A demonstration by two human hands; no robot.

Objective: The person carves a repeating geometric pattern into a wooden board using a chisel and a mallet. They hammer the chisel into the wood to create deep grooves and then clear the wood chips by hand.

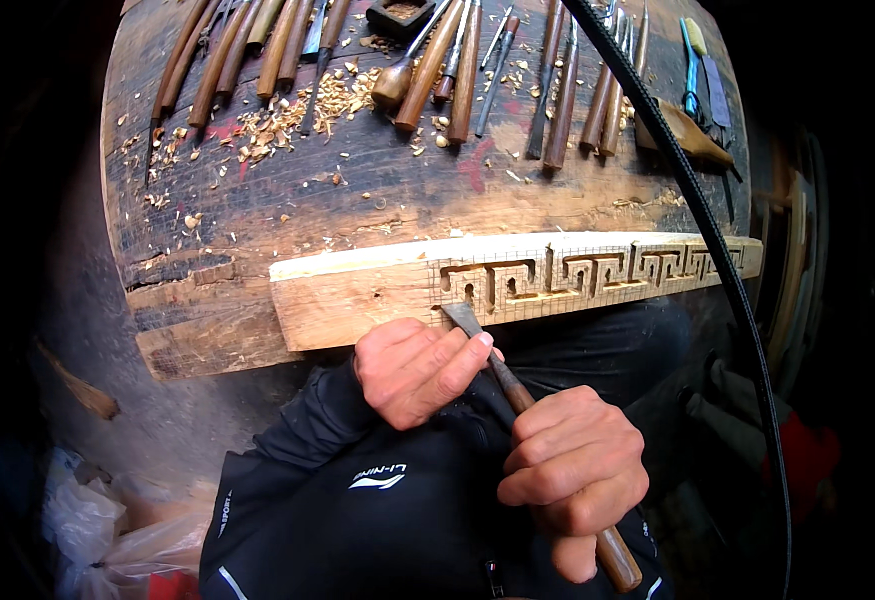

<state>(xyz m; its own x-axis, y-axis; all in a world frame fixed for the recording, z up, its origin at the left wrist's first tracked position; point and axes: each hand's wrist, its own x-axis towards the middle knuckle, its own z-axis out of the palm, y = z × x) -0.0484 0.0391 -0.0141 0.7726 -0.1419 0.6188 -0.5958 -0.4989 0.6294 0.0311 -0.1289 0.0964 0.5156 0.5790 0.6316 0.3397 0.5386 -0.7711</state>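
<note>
Chisel [511, 385], hdl. clamped in R hand [577, 462], shank pinched in L hand [417, 372] nr blade, prob. for steering, tip over carved board [342, 297], laid along near side of table [407, 190], likely for easy reach.

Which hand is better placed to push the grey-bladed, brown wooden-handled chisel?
Probably the right hand: it wraps the chisel's handle farther back, while the left hand sits near the blade, beside the pale, carved wooden board.

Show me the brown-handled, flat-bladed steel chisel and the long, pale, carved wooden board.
Brown-handled, flat-bladed steel chisel [513, 390]: head view, on its handle.
Long, pale, carved wooden board [397, 287]: head view, plain face left of the cutouts.
</note>
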